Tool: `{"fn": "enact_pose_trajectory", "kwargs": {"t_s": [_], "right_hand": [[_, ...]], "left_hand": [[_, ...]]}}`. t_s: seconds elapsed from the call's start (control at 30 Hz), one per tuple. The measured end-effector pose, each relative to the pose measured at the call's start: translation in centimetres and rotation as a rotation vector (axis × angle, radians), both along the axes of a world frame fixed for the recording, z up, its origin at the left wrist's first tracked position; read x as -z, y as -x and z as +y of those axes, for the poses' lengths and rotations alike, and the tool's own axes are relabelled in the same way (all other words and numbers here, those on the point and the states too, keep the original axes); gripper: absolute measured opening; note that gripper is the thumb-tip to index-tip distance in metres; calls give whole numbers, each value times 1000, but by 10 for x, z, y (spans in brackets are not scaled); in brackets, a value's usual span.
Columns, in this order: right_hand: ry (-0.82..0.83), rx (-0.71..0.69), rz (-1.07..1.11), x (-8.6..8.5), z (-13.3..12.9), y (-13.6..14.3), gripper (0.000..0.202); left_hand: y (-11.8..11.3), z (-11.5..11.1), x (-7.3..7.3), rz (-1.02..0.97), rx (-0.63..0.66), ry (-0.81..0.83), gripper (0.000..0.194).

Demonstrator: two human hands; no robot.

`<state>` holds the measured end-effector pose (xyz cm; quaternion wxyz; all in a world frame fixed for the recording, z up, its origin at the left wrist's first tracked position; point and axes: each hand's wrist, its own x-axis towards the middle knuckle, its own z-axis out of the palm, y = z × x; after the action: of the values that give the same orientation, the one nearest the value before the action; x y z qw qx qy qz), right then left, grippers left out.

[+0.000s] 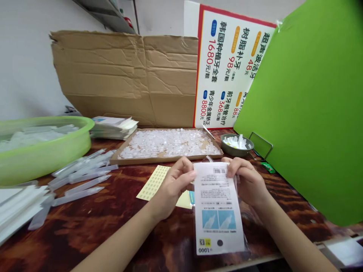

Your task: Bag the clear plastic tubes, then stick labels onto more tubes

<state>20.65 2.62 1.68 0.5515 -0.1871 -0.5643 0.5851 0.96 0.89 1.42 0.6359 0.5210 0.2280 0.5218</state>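
Observation:
A clear plastic packet with a white printed card (217,211) inside is held upright above the dark wooden table (113,223), its barcode end at the top. My left hand (174,187) pinches the packet's upper left edge. My right hand (248,181) grips its upper right corner. A yellow sticker sheet (153,182) lies flat on the table just under and left of my left hand.
A cardboard tray of small clear plastic pieces (170,145) sits behind the hands, a small grey bowl (236,145) to its right. Several clear tubes (82,175) and a green basin (42,145) lie left. A green board (312,105) leans at right.

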Motion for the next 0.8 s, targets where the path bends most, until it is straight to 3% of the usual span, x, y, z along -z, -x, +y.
{"fn": "enact_pose_trajectory", "kwargs": {"t_s": [0.17, 0.33, 0.6, 0.8], "right_hand": [[51, 23, 83, 1, 3, 3, 20], [73, 91, 83, 0, 6, 3, 18], [157, 141, 101, -1, 6, 5, 13], [146, 177, 33, -3, 5, 3, 9]], "left_hand": [[-3, -1, -4, 116, -114, 99, 28], [-2, 2, -3, 334, -69, -6, 33], [-5, 2, 1, 392, -10, -48, 32], [-6, -2, 3, 508, 118, -118, 26]]}}
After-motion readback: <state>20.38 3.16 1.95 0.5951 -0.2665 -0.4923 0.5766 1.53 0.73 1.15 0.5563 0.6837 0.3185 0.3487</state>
